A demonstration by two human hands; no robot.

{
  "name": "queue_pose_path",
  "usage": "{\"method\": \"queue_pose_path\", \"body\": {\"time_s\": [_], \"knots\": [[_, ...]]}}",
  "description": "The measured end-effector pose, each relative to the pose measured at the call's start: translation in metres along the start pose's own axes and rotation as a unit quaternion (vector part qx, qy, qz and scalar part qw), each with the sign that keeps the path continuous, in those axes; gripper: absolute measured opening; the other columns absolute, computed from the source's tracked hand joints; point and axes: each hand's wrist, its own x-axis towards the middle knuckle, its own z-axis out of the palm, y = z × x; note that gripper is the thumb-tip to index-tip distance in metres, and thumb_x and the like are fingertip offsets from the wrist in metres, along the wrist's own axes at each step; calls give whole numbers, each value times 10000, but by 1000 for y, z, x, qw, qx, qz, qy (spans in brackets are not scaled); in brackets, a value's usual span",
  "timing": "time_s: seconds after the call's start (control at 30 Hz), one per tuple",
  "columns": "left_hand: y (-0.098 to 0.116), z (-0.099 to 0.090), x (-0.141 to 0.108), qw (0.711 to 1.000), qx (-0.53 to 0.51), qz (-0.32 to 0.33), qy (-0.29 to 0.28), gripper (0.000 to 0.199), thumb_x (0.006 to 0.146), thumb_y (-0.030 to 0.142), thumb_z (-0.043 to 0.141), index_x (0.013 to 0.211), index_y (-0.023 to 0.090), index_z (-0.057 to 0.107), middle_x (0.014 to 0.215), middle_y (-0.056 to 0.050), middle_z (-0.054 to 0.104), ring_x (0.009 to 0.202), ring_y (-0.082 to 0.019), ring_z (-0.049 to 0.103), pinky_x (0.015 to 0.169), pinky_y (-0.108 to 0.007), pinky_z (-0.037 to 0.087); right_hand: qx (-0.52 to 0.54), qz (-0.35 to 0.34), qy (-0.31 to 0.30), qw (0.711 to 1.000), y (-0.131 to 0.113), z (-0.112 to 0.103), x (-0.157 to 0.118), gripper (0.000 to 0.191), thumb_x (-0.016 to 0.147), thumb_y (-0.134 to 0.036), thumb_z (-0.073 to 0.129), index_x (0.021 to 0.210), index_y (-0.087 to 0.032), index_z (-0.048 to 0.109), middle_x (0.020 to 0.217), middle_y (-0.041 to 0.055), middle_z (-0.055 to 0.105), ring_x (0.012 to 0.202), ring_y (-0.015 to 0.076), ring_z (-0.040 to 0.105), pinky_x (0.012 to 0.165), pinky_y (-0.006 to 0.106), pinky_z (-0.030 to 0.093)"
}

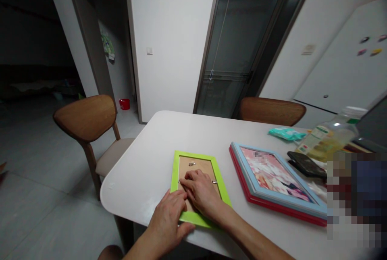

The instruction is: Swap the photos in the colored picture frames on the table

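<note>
A lime green picture frame (222,181) lies back side up on the white table, its brown backing board (201,161) showing. Metal clips are visible at the top and right of the board. My left hand (171,215) grips the lower left corner of the frame, thumb at the near edge and fingers over the side. My right hand (201,191) rests on the backing, its fingers bunched at the left inner edge; whatever lies under the fingertips is hidden.
Right of the green frame, a blue frame (252,179) with a picture lies on a red one (244,187). Beyond are a black phone (306,164), a teal packet (286,133) and a bottle (329,135). The table (142,163) has a rounded left corner near a chair (87,117).
</note>
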Motion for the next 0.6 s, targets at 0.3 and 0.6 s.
{"method": "queue_pose_path", "body": {"time_s": [0.3,0.6], "knots": [[2,-1,-2,1000,-9,-9,5,324,600,226,659,896,166,541,1162,-102,520,1107,-240,426,975,-440,258,53,43,76,995,19,10,14,250,803,-227,391,935,-208,602,912,43,590,871,147,476,749,250,316],[1,1,-2,1000,-13,-9,16,313,604,221,645,890,173,528,1159,-96,522,1103,-234,430,968,-437,271,44,155,96,982,55,17,57,204,745,-258,452,734,-181,641,767,53,650,722,146,551,655,229,344]]}}
